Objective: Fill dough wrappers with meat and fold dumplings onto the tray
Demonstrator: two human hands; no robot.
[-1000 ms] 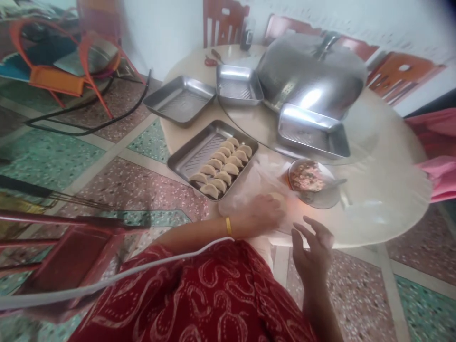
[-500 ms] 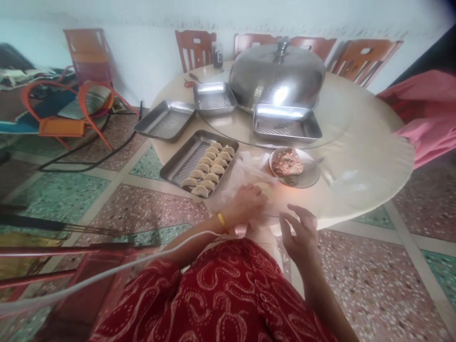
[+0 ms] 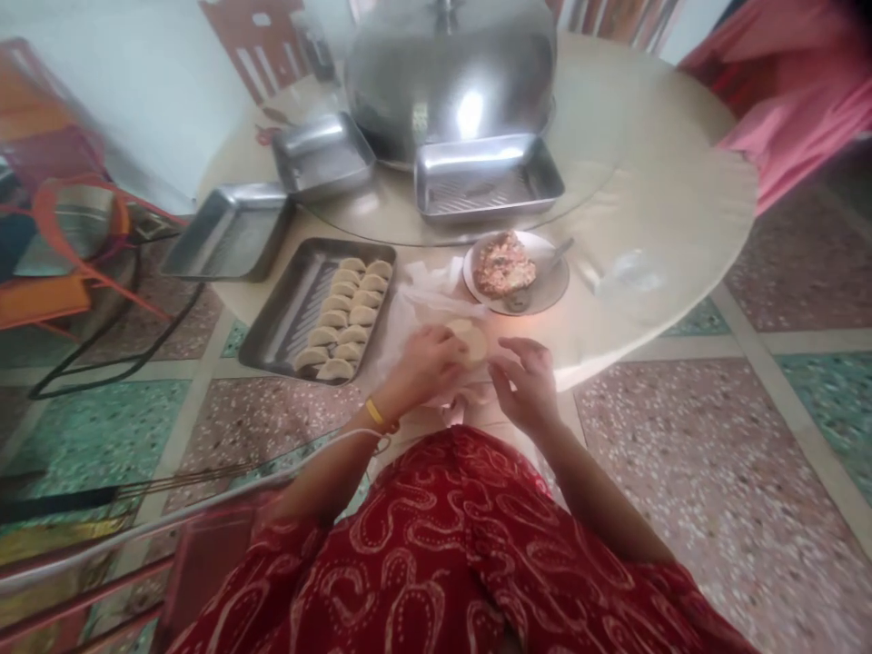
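Observation:
A round pale dumpling wrapper is at the table's near edge. My left hand, with a yellow band at the wrist, has its fingers closed on the wrapper's left side. My right hand is just right of the wrapper, fingers bent and apart, with nothing seen in it. Crumpled thin white plastic lies behind and left of my left hand. Beyond the hands, a plate holds a mound of pinkish filling and a utensil. Folded dumplings sit in two rows in a metal tray.
Three more metal trays, a left one, a middle one and a right one, stand farther back. A large domed metal cover rises behind them. Pink cloth hangs at right. A white cable runs to my left wrist.
The view has tipped down and turned right. My right hand has come closer to the wrapper and my left hand. The wrapper now shows more clearly beside the left fingers.

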